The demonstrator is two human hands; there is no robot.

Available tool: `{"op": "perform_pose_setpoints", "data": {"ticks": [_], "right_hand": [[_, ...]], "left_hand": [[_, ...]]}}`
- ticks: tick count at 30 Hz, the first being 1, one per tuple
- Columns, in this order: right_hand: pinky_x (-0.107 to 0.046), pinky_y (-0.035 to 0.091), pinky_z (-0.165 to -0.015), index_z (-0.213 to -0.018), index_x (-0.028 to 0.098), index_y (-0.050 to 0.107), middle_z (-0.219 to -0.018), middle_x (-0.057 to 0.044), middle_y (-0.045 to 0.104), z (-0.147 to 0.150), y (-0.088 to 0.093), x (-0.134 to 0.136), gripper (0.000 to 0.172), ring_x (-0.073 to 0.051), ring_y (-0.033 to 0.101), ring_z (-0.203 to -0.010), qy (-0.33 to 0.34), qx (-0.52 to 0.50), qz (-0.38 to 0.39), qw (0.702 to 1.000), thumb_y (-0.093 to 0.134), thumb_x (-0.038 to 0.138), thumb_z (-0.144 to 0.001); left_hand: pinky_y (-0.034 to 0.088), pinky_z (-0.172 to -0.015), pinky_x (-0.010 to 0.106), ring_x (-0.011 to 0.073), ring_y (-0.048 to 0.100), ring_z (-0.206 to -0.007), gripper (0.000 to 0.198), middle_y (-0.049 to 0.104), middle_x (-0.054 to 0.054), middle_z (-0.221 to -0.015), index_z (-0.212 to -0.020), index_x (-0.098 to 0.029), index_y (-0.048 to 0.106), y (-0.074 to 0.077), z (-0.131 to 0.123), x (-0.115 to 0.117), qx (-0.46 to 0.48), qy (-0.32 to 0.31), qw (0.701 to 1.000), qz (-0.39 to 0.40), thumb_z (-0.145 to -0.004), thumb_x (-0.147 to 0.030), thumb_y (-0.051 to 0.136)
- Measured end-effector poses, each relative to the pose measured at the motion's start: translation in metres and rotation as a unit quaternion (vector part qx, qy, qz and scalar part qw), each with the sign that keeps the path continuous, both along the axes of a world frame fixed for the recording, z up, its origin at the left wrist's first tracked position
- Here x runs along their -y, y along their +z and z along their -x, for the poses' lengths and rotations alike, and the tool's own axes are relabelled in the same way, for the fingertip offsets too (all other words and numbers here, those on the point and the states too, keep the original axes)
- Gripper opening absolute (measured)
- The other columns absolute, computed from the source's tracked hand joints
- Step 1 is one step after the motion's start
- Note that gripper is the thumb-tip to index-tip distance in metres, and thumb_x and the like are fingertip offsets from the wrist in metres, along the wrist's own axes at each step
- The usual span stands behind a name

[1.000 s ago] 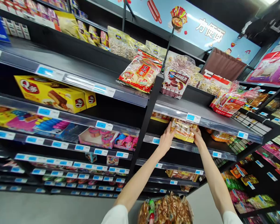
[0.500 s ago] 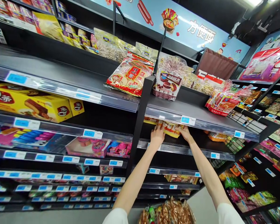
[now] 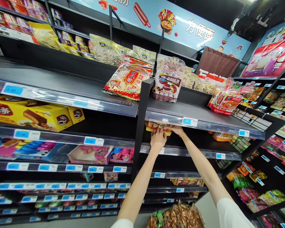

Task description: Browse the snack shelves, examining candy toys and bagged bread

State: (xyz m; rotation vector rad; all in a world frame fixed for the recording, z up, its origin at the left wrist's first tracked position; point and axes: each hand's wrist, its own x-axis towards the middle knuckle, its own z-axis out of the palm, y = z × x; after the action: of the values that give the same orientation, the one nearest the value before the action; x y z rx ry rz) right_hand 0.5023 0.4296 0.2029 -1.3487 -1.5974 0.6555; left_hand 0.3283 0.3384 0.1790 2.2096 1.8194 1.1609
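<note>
Both my arms reach into the shelf below the one with the bagged pies. A yellow-and-orange snack pack (image 3: 167, 128) is between my hands, partly under the upper shelf's edge. My left hand (image 3: 158, 139) lies across its front left, fingers bent onto it. My right hand (image 3: 177, 130) grips its right end, with the fingertips partly hidden. Immediately left stands a similar yellow pack (image 3: 152, 126), close to the post.
A black post (image 3: 142, 107) divides the shelving. Above my hands runs a shelf edge (image 3: 166, 117) with price tags. A red rice-cracker bag (image 3: 130, 79), yellow cake boxes (image 3: 38, 112) and an orange pack (image 3: 222, 136) sit around. Brown-wrapped goods (image 3: 182, 217) are below me.
My hands and the snack pack have moved left and deeper into the shelf, nearer the similar pack by the post. The view has shifted slightly.
</note>
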Motion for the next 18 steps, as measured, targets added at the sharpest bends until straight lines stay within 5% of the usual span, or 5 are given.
{"op": "perform_pose_setpoints", "data": {"ticks": [7, 18], "right_hand": [[-0.054, 0.042, -0.120, -0.122, 0.024, 0.070, -0.116, -0.006, 0.079, 0.002, -0.007, 0.016, 0.060, -0.031, 0.064, -0.129, -0.043, -0.073, -0.146, 0.986, 0.075, 0.063, -0.076], [-0.051, 0.039, -0.124, -0.127, 0.025, 0.071, -0.125, -0.004, 0.078, 0.018, 0.017, 0.019, 0.049, -0.030, 0.064, -0.131, 0.021, 0.073, -0.110, 0.991, 0.073, 0.052, -0.087]], "left_hand": [[0.045, -0.110, 0.051, 0.0364, 0.056, -0.131, 0.037, 0.066, 0.017, -0.134, -0.133, -0.016, 0.062, -0.002, -0.001, -0.003, -0.017, -0.005, 1.000, -0.017, -0.099, -0.026, 0.050], [0.048, -0.107, 0.049, 0.0350, 0.060, -0.126, 0.038, 0.070, 0.016, -0.130, -0.131, -0.016, 0.064, -0.006, -0.004, -0.005, -0.053, 0.003, 0.998, -0.015, -0.100, -0.028, 0.046]]}}
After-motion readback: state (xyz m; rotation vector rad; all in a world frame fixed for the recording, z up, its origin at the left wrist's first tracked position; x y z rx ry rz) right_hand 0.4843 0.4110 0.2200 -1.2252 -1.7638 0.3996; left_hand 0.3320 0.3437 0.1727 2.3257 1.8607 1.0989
